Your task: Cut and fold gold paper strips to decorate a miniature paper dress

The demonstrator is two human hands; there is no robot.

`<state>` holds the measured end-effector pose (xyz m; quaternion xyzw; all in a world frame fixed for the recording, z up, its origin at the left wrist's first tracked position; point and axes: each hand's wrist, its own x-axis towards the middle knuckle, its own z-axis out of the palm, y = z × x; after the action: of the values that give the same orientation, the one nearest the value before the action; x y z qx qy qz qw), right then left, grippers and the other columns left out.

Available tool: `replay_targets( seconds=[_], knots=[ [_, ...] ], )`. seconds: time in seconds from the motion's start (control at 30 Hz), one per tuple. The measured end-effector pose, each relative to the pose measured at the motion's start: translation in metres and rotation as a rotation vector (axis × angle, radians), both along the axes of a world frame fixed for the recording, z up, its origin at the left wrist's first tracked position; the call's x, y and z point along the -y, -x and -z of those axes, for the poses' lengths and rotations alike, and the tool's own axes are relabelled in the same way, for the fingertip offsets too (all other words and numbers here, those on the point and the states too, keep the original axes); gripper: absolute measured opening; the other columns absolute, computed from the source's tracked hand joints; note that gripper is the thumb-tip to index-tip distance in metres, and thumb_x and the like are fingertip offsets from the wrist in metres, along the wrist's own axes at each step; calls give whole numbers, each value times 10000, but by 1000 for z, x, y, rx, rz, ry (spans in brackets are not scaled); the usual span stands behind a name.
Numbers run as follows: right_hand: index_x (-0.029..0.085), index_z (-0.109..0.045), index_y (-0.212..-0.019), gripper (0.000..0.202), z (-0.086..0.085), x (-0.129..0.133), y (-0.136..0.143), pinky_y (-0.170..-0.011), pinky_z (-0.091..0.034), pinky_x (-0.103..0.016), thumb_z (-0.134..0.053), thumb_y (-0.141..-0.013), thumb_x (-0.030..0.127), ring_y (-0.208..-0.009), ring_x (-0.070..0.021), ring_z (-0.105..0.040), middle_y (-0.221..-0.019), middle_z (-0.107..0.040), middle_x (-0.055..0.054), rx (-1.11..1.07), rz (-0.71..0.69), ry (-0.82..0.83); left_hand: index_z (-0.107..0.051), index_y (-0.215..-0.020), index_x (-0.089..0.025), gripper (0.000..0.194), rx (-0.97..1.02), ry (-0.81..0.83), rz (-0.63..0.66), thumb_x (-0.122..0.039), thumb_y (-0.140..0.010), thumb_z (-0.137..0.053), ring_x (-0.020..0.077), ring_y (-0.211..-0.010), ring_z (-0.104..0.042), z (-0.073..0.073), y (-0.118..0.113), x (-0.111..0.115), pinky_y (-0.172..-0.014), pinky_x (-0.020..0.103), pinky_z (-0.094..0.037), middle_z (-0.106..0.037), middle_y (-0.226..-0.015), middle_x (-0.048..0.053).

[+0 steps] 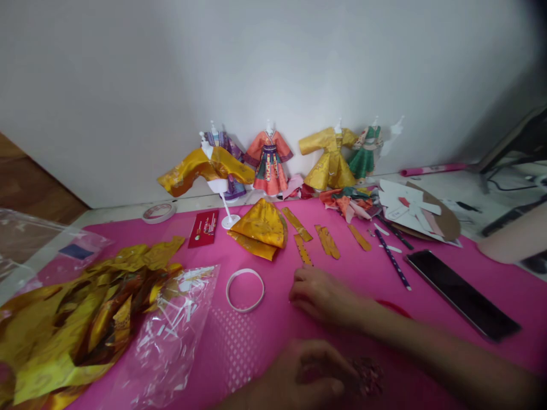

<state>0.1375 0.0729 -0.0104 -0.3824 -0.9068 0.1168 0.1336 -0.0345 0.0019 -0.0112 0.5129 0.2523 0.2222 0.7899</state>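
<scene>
My right hand (320,293) is over the middle of the pink mat, its fingers curled down together. What they hold, if anything, is hidden. Just beyond its fingertips lie golden fabric strips, among them a dotted strip (303,249) and a wider piece (327,242). Low in the view is my left hand (305,373), slightly blurred, with thumb and forefinger apart and nothing visible between them. Beside its fingertips is a small heap of dark reddish bits (370,376). A folded golden skirt piece (261,228) rests farther back, and a white tape ring (245,290) lies left of my right hand.
Small dress stands line the wall, one with a golden top (205,168). Golden fabric scraps (77,319) and a clear plastic bag (171,341) cover the left. A phone (464,295), dotted pencil (392,259) and paper patterns (408,208) are at right.
</scene>
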Motion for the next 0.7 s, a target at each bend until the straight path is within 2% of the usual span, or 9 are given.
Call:
replay_targets(
  seconds=[0.1, 0.23, 0.4, 0.5, 0.57, 0.7],
  knots=[
    [185, -679, -839, 168, 3, -1, 5, -714, -387, -303, -557, -954, 174, -818, -181, -518, -867, -599, -43, 31, -19, -43, -770, -990, -220, 176, 24, 20, -1, -328, -853, -744, 245, -1045, -712, -2, 0, -1, -957, 349, -507, -791, -1014, 28],
    [187, -668, -831, 204, -2, 6, 0, -708, -352, -333, -521, -972, 175, -801, -198, -478, -852, -595, -56, 115, -101, -96, -762, -997, -209, 193, 72, 41, 43, -340, -856, -748, 242, -1081, -706, -2, 0, -1, -958, 349, -512, -790, -1048, 34],
    [161, -666, -926, 181, -5, 11, -8, -750, -345, -365, -506, -999, 201, -803, -213, -453, -864, -602, -74, 189, -166, -130, -763, -986, -180, 261, 57, 31, 6, -377, -817, -786, 210, -1000, -713, 5, -2, 0, -913, 309, -509, -789, -975, 45],
    [171, -675, -944, 160, -5, 10, -11, -754, -349, -359, -523, -980, 204, -820, -213, -463, -878, -596, -70, 170, -148, -118, -766, -901, -166, 308, 97, -5, -125, -455, -796, -786, 154, -742, -692, 15, -2, 1, -710, 241, -510, -742, -773, 28],
    [188, -690, -976, 144, -10, 12, -17, -763, -357, -353, -549, -950, 199, -838, -211, -477, -881, -591, -61, 133, -130, -102, -746, -824, -152, 367, 108, -61, -239, -517, -798, -759, 107, -554, -592, 22, -2, 1, -555, 204, -444, -644, -636, 0],
    [196, -699, -1079, 208, -31, 35, -39, -746, -375, -333, -558, -927, 192, -851, -202, -500, -894, -588, -59, 35, -81, -63, -663, -713, -142, 459, 85, -136, -381, -589, -809, -707, 63, -447, -411, 29, -1, -4, -451, 182, -294, -480, -551, -42]
  ],
)
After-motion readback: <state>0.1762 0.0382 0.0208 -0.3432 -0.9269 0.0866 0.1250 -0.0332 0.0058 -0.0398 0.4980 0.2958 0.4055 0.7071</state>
